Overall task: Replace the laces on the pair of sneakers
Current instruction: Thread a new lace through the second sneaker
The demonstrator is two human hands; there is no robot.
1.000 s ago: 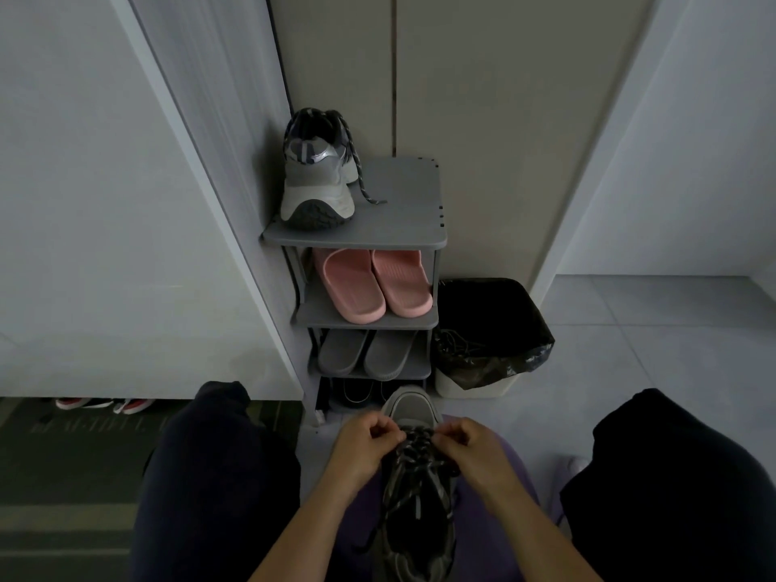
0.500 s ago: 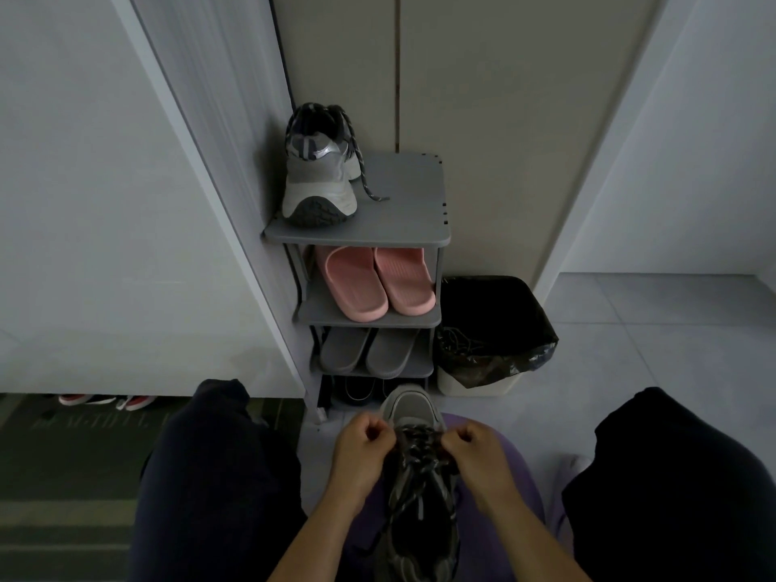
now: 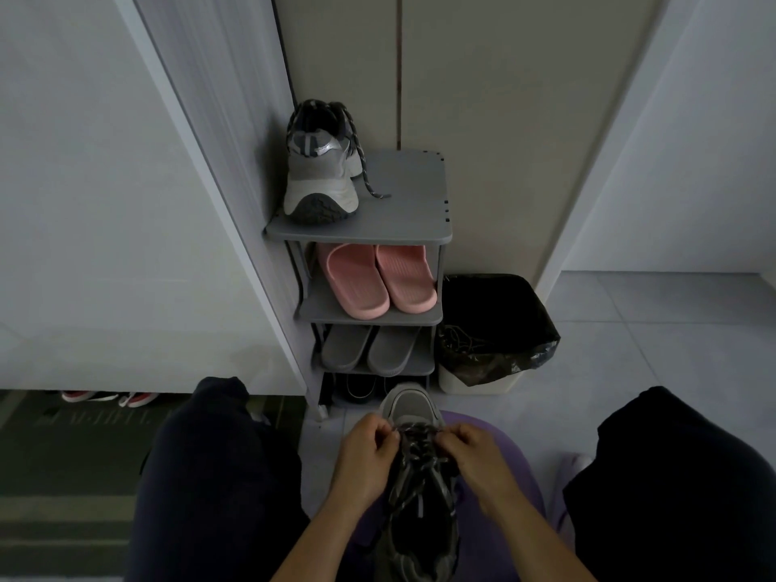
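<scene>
Tiled floor (image 3: 672, 350): pale grey, running to the right past the cupboard doors (image 3: 504, 119).

Person's legs: left knee (image 3: 218, 476) and right knee (image 3: 680, 476), in dark trousers, spread well apart at the bottom of the view.

Shoe rack (image 3: 403, 203): grey, several tiers, standing against the doors and the wall edge.

Bin (image 3: 474, 384): just beside the rack on its right, lined with a black bag (image 3: 504, 304). A tangle of dark cord (image 3: 460, 340) lies inside at the left.

Purple seat (image 3: 516, 468): between the knees, beneath the work.

First sneaker (image 3: 321, 174): grey and white, on the left of the rack's top tier, heel toward the camera. One end of its dark speckled lace (image 3: 365, 174) trails onto the shelf.

Second sneaker (image 3: 422, 497): between the knees over the purple seat, toe pointing at the rack.

Pink slippers (image 3: 373, 279): second tier, side by side. Grey slippers (image 3: 369, 346): third tier. Dark shoes (image 3: 361, 388): lowest tier, detail not legible.

Left hand (image 3: 367, 455) and right hand (image 3: 478, 459): at either side of the second sneaker's forward eyelets. Each grip is narrow, fingers curled and pinching the dark lacing (image 3: 415, 438) that crosses the tongue.
</scene>
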